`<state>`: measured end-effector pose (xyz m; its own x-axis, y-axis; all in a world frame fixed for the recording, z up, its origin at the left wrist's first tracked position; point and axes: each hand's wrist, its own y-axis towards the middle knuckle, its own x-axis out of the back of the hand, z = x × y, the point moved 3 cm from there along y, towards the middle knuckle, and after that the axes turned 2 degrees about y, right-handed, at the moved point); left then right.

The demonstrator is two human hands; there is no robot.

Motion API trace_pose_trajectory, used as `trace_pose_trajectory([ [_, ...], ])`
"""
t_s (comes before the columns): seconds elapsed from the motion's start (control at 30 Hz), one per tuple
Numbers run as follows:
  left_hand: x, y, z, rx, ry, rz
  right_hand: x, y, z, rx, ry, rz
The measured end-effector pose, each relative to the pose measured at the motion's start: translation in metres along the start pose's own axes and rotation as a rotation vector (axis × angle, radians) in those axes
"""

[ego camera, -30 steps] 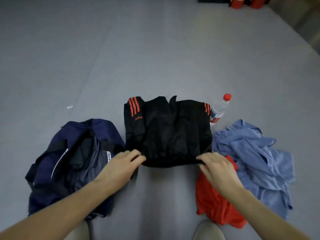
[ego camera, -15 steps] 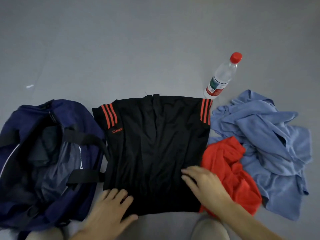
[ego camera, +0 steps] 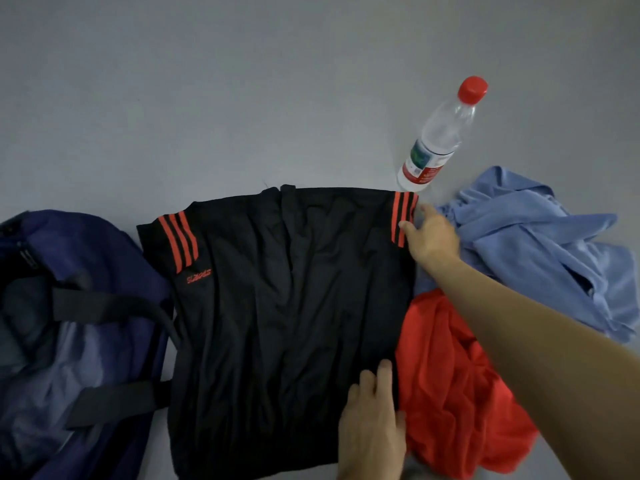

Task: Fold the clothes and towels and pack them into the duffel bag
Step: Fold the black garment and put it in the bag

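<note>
So the black shirt [ego camera: 284, 306] with orange stripes is spread flat on the grey floor [ego camera: 207, 98], between the open navy duffel bag [ego camera: 86, 244] on its left and a crumpled red garment [ego camera: 450, 393] and blue shirt [ego camera: 536, 244] on its right; a water bottle [ego camera: 436, 143] sits just past its far right corner. Left hand [ego camera: 372, 424] lies flat on the near right edge, fingers straight and close together; right hand [ego camera: 433, 237] is at the far striped sleeve, thumb on the stripes, can't tell if it's actually pinching.

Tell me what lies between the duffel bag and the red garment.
The black shirt lies spread flat between the duffel bag and the red garment, seen in the head view. The left hand rests on its edge beside the red garment.
</note>
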<state>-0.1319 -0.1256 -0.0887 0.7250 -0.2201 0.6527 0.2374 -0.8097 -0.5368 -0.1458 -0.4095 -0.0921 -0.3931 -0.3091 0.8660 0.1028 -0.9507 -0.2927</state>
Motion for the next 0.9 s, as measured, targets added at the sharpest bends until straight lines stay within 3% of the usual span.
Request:
trace_pose_trajectory([
  [0.1, -0.016, -0.010, 0.015, -0.006, -0.027, 0.033, -0.007, 0.002, 0.003, -0.079, -0.033, 0.025],
  [0.17, -0.014, -0.015, 0.022, -0.046, -0.148, 0.200, -0.009, 0.004, 0.005, -0.137, 0.034, 0.033],
  [0.3, 0.019, -0.036, 0.022, -0.023, -0.114, -0.039, -0.002, 0.001, 0.024, -0.165, 0.188, 0.003],
  [0.47, 0.058, -0.069, 0.051, 0.121, -0.239, -0.176, -0.016, -0.039, 0.119, 0.026, 0.250, -0.018],
  [0.7, 0.102, -0.117, 0.127, 0.238, -0.287, -0.389, -0.078, -0.125, 0.276, 0.358, 0.398, 0.199],
  [0.83, 0.097, -0.135, 0.175, 0.347, -0.178, -0.385, -0.104, -0.169, 0.287, 0.473, 0.363, 0.536],
  [0.9, 0.092, -0.140, 0.188, 0.339, -0.014, -0.382, -0.106, -0.192, 0.256, 0.583, 0.223, 0.538],
])
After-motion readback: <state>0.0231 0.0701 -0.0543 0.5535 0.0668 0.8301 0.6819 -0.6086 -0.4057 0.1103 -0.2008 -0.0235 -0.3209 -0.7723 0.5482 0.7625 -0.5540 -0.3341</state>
